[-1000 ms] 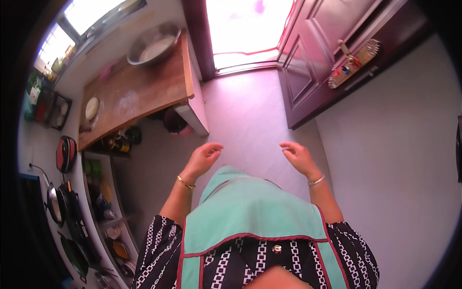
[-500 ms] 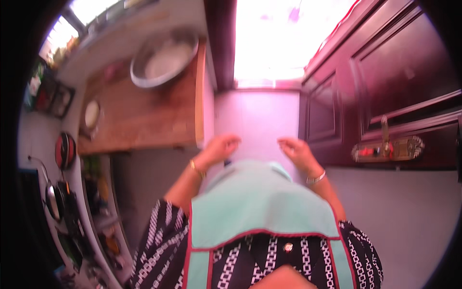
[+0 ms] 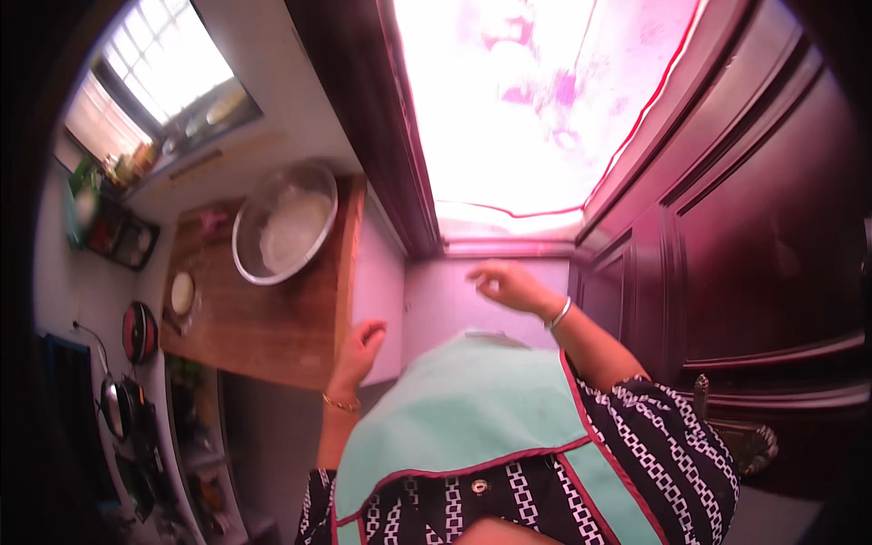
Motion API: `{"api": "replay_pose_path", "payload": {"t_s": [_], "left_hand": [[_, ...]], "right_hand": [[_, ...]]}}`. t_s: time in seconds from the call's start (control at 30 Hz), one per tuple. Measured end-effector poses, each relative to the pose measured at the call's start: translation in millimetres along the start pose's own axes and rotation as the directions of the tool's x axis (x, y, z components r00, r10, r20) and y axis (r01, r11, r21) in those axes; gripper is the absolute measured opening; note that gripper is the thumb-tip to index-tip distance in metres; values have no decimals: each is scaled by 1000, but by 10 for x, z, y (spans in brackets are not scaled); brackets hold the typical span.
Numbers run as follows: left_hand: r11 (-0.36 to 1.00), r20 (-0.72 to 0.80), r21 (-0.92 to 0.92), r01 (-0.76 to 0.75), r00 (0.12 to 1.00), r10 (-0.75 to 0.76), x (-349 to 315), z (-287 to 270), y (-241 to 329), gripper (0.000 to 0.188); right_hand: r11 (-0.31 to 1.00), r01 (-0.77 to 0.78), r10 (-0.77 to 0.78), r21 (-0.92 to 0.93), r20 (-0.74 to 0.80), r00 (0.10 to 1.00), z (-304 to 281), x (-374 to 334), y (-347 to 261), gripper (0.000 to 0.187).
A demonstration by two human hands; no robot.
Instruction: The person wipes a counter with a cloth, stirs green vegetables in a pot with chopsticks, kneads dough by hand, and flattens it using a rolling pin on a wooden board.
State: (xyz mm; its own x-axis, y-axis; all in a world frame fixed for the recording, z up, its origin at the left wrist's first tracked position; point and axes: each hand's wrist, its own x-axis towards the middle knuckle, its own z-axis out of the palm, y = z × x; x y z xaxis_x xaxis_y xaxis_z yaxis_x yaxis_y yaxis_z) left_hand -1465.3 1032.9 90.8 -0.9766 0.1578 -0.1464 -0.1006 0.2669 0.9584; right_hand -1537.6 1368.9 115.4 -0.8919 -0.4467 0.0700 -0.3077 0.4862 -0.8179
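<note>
My left hand (image 3: 361, 352), a gold bracelet at its wrist, hangs beside the near right corner of a wooden counter top (image 3: 272, 331). Its fingers are loosely bent and slightly apart, with nothing seen in them. Farther forward, my right hand (image 3: 513, 285) is raised in front of the bright doorway (image 3: 509, 118), a silver bangle on its wrist. Those fingers curl loosely, apart from the thumb, and appear to hold nothing. On the counter a large metal basin (image 3: 238, 245) contains a white mass like flour or dough (image 3: 292, 232). A pale round dough-like piece (image 3: 183, 293) lies at the counter's left.
A dark red panelled door (image 3: 772, 245) stands along the right, its ornate handle (image 3: 749, 445) low down. A pink object (image 3: 213, 221) lies behind the basin. Pans (image 3: 116, 404) hang at the left, near a black rack (image 3: 123, 238). Light enters through a barred window (image 3: 168, 54).
The view has tilted up and turned, bringing in more of the doorway and window. My hands have spread apart: the left is lower, nearer the counter; the right reaches farther forward.
</note>
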Motion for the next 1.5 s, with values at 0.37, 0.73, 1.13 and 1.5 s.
{"api": "replay_pose_path", "payload": {"t_s": [0.37, 0.73, 1.13, 1.5], "left_hand": [[976, -134, -60, 210, 967, -216, -102, 466, -34, 20], [967, -92, -137, 213, 970, -226, -371, 26, -219, 21], [978, -275, -176, 111, 948, -158, -937, -706, -226, 18], [985, -920, -162, 53, 352, -170, -2331, -732, -151, 18]], "right_hand": [[954, -262, 258, 145, 42, 965, -506, 188, 732, 22], [955, -274, 276, 113, 0, 961, -85, 118, 202, 22], [944, -153, 116, 293, 143, 983, 799, 448, -561, 20], [875, 300, -477, 379, 576, 663, 2014, 2000, -1495, 28]]}}
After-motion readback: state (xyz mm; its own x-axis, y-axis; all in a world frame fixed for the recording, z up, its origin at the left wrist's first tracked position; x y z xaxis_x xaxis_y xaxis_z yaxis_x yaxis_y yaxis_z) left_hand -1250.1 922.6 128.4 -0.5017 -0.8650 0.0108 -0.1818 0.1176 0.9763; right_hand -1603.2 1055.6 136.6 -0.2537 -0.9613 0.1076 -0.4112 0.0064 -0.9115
